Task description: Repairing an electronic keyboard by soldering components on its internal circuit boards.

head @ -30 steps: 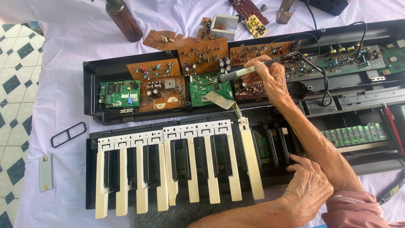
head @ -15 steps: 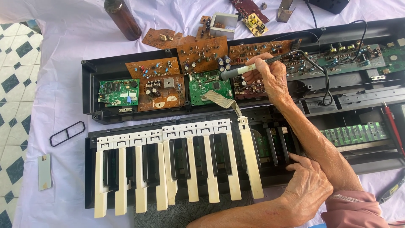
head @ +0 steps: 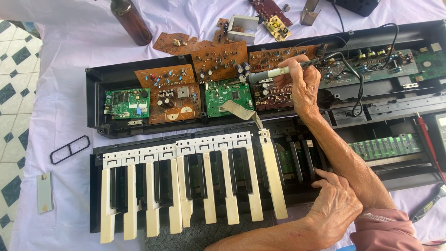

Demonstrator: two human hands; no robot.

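Observation:
An opened electronic keyboard lies on a white cloth, its black case (head: 93, 100) holding brown and green circuit boards. My right hand (head: 303, 90) grips a grey soldering iron (head: 274, 73) with a black cord; its tip points left over the boards, just above the green board (head: 230, 95). A flat grey ribbon cable (head: 241, 110) runs from that board toward the keys. A block of white keys (head: 186, 186) sits on the near black base. My left hand (head: 337, 209) rests, fingers loosely curled, on the base to the right of the keys, holding nothing.
A brown bottle (head: 132, 21) stands at the far left, with loose boards and metal parts (head: 274, 18) beside it. A black oval frame (head: 69, 149) and a white strip (head: 44, 192) lie at left. At right are a red probe (head: 427, 139) and a long green board (head: 385, 146).
My right hand has shifted the soldering iron slightly farther away over the boards. My left hand has stayed in place.

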